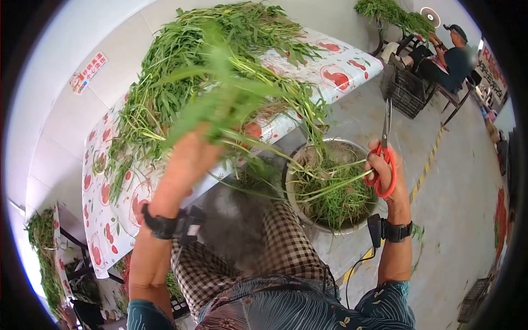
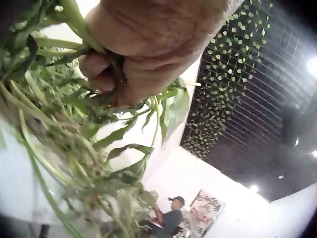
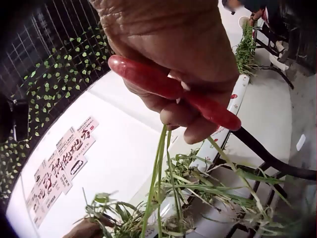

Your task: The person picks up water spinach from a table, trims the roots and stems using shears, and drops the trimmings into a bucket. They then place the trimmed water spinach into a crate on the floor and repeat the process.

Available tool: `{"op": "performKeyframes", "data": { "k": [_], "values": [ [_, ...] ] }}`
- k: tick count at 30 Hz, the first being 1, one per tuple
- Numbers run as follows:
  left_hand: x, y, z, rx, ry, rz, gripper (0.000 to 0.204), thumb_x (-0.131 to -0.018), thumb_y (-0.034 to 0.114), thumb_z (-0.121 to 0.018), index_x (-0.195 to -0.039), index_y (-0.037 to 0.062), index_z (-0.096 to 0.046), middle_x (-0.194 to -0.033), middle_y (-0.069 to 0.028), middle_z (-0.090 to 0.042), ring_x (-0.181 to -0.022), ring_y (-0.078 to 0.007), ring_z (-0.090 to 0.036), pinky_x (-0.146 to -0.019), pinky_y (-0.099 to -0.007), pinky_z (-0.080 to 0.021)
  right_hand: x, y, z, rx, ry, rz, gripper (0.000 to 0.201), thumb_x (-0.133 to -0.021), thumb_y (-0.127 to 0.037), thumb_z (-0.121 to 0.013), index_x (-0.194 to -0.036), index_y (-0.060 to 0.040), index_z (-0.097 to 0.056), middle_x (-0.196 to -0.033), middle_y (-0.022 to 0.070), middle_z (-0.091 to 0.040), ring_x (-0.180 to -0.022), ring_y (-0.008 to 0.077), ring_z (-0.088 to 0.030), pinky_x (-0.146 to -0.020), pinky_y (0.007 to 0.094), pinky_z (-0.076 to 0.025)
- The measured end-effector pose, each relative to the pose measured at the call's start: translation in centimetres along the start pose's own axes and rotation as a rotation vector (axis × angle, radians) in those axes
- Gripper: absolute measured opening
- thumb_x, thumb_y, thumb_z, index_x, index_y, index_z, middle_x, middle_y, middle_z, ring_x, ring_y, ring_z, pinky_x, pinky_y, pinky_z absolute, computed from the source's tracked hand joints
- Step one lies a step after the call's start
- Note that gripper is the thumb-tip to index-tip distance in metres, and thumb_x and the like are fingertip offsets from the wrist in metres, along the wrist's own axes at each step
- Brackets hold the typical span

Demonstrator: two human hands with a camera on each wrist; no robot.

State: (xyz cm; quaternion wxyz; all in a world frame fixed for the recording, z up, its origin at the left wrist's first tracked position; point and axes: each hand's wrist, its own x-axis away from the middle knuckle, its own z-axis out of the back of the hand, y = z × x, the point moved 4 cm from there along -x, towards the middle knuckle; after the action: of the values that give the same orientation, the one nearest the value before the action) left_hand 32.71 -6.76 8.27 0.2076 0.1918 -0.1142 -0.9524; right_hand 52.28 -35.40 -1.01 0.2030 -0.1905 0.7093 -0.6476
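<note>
My left hand [image 1: 193, 154] grips a bunch of leafy green stems [image 1: 225, 99], blurred in the head view, over the near side of the plant heap. In the left wrist view the fingers [image 2: 94, 67] curl round several stems. My right hand [image 1: 388, 170] holds scissors [image 1: 391, 179] with red handles, blades pointing away from me. Thin green stems [image 1: 335, 184] are pinched in the same hand and stretch leftward over a metal pot [image 1: 352, 144]. Inside the pot lie green cuttings [image 1: 341, 203]. In the right wrist view the stems [image 3: 161, 173] hang below the fingers.
A large heap of leafy plants [image 1: 181, 66] covers much of the table, whose cloth [image 1: 352, 71] has red fruit prints. At the back right a seated person [image 1: 454, 63] works beside a black crate [image 1: 404, 93]. More plants [image 1: 41, 236] lie on another table at left.
</note>
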Motion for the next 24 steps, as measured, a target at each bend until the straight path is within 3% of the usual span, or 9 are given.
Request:
{"op": "performKeyframes", "data": {
  "k": [1,3,5,7,10,13,16,21,24],
  "values": [
    [0.1,1.0,-1.5,-0.058,0.092,-0.233,0.033,-0.073,0.010,-0.057,-0.106,0.0099,-0.054,-0.096,-0.0149,-0.057,-0.084,-0.0356,-0.055,-0.073,-0.0373,-0.045,0.1,-0.4,-0.4,0.011,-0.021,0.009,0.023,-0.079,-0.014,-0.053,-0.099,-0.0043,-0.048,-0.064,0.0011,-0.052,-0.047,0.0058,-0.046,-0.043,0.0197,-0.038],
    [-0.9,1.3,-4.9,0.334,-0.123,-0.289,0.030,-0.073,0.009,-0.057,-0.102,0.0080,-0.054,-0.097,-0.0156,-0.056,-0.084,-0.0359,-0.055,-0.071,-0.0377,-0.045,0.4,-1.0,-0.8,0.000,-0.041,0.014,0.023,-0.079,-0.014,-0.054,-0.099,-0.0041,-0.048,-0.064,0.0013,-0.052,-0.047,0.0060,-0.046,-0.043,0.0199,-0.038],
    [-1.5,1.1,-6.1,0.365,-0.252,-0.358,0.025,-0.076,0.011,-0.053,-0.101,0.0058,-0.054,-0.096,-0.0166,-0.056,-0.081,-0.0350,-0.055,-0.070,-0.0373,-0.045,0.7,-1.5,-0.9,-0.040,-0.044,0.009,0.024,-0.078,-0.014,-0.053,-0.100,-0.0039,-0.048,-0.063,0.0015,-0.053,-0.047,0.0062,-0.046,-0.043,0.0198,-0.038],
    [-1.7,1.6,-5.3,0.029,-0.291,-0.439,0.023,-0.083,0.016,-0.046,-0.102,0.0033,-0.053,-0.093,-0.0179,-0.057,-0.077,-0.0329,-0.055,-0.070,-0.0363,-0.044,0.6,-1.6,-0.2,-0.063,-0.034,0.037,0.024,-0.078,-0.014,-0.053,-0.100,-0.0040,-0.048,-0.063,0.0017,-0.052,-0.047,0.0065,-0.046,-0.042,0.0199,-0.038],
    [-0.9,1.0,-5.2,0.209,-0.306,-0.145,0.015,-0.083,0.011,-0.043,-0.091,0.0024,-0.052,-0.082,-0.0187,-0.056,-0.076,-0.0340,-0.055,-0.068,-0.0371,-0.044,0.5,-1.6,0.7,-0.086,-0.027,0.059,0.025,-0.078,-0.014,-0.053,-0.100,-0.0035,-0.048,-0.062,0.0011,-0.051,-0.047,0.0070,-0.046,-0.042,0.0201,-0.038],
    [-0.8,-0.3,-5.0,-0.050,-0.164,-0.327,0.012,-0.080,0.008,-0.045,-0.089,0.0024,-0.051,-0.078,-0.0197,-0.056,-0.074,-0.0349,-0.056,-0.067,-0.0380,-0.044,0.6,-1.5,2.4,-0.043,0.076,0.063,0.026,-0.078,-0.013,-0.053,-0.101,-0.0030,-0.047,-0.062,0.0010,-0.050,-0.047,0.0076,-0.046,-0.042,0.0204,-0.038],
    [-1.7,-4.3,-2.6,-0.156,-0.097,-0.130,0.015,-0.077,0.004,-0.048,-0.091,0.0020,-0.052,-0.079,-0.0203,-0.057,-0.075,-0.0357,-0.057,-0.067,-0.0390,-0.045,0.7,0.0,6.3,-0.055,0.235,0.050,0.027,-0.077,-0.011,-0.052,-0.102,-0.0030,-0.046,-0.063,0.0016,-0.048,-0.046,0.0079,-0.044,-0.042,0.0210,-0.038],
    [-1.4,-12.9,-1.3,-0.161,0.092,-0.176,0.031,-0.066,0.000,-0.061,-0.096,0.0013,-0.053,-0.081,-0.0212,-0.057,-0.074,-0.0389,-0.055,-0.063,-0.0406,-0.046,0.4,5.5,16.0,-0.059,0.477,0.062,0.028,-0.075,-0.007,-0.050,-0.102,-0.0039,-0.045,-0.064,0.0021,-0.044,-0.044,0.0094,-0.040,-0.042,0.0225,-0.037],
    [-1.2,-12.9,-1.4,-0.125,0.089,-0.124,0.039,-0.065,0.000,-0.062,-0.103,0.0043,-0.054,-0.083,-0.0199,-0.058,-0.074,-0.0392,-0.055,-0.064,-0.0408,-0.046,1.1,6.9,17.6,-0.096,0.637,0.016,0.028,-0.073,-0.004,-0.048,-0.101,-0.0038,-0.044,-0.064,0.0025,-0.044,-0.044,0.0110,-0.039,-0.042,0.0235,-0.038]
  ]
}}
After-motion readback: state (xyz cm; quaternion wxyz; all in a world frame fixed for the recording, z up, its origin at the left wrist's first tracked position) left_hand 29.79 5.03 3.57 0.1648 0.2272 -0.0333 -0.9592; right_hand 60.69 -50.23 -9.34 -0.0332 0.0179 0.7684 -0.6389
